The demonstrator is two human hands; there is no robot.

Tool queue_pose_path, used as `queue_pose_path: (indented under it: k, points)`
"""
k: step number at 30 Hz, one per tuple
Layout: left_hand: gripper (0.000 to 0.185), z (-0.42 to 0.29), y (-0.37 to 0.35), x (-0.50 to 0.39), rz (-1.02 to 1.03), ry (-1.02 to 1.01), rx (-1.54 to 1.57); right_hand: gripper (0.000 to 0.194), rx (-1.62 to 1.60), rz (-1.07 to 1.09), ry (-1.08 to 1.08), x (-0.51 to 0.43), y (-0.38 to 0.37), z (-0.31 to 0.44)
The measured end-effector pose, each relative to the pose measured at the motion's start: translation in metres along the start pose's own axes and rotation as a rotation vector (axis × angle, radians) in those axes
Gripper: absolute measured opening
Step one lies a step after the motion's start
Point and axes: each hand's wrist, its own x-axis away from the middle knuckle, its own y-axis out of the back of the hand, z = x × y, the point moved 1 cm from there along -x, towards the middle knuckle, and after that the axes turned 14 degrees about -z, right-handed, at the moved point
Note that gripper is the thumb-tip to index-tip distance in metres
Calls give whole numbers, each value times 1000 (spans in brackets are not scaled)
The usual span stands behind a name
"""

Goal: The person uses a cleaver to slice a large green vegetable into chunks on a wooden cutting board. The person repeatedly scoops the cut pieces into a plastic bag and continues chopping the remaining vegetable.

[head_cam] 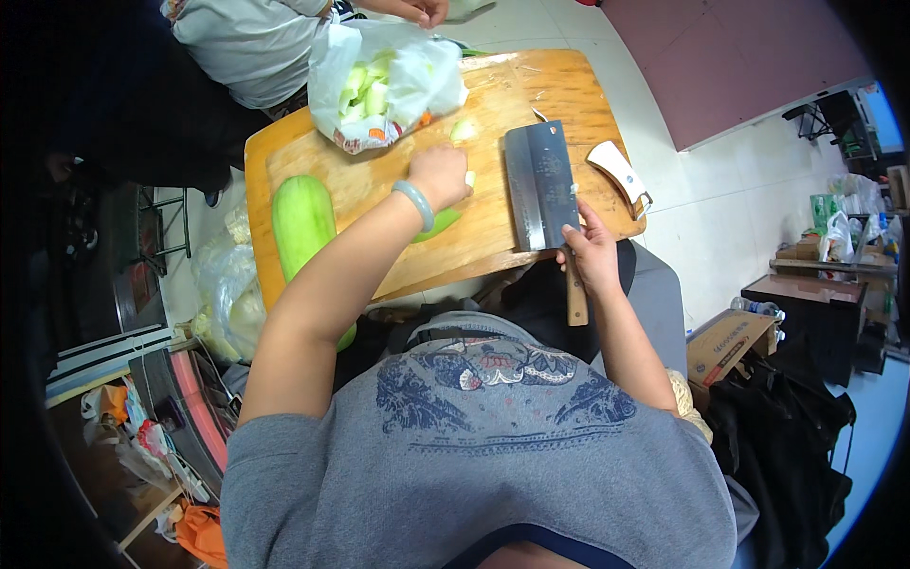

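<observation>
My right hand (593, 249) holds a cleaver (544, 185) with a wooden handle, near the blade's heel, its broad side turned up over the right part of the wooden board (398, 263). Over the board's middle, my left hand (441, 174) has its fingers curled at a small pale piece of gourd (470, 178); its grip is partly hidden. One more cut piece (462, 129) lies just beyond it, and a green piece (437, 225) lies nearer me. A long peeled green gourd (303, 220) rests at the left, partly under my left forearm.
A plastic bag (391, 85) with cut green pieces stands at the board's far edge, beside another person (249, 50), whose hand is above it. A white-handled peeler (617, 171) lies at the right edge. Filled plastic bags (227, 284) stand on the floor at left.
</observation>
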Motion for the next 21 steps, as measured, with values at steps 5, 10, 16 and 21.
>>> queue_pose_path:
  k: [5,10,16,21]
  points:
    - [43,-2,11,-9,15,130,212,56,27,38,3,-8,-4,-6]
    - [48,12,9,-52,-84,289,131,56,-8,49,-20,-8,-2,-6]
    - [38,8,0,-67,-16,293,55,56,48,38,-22,6,11,3]
    - [36,3,16,-50,-136,221,231,56,17,44,1,4,14,1]
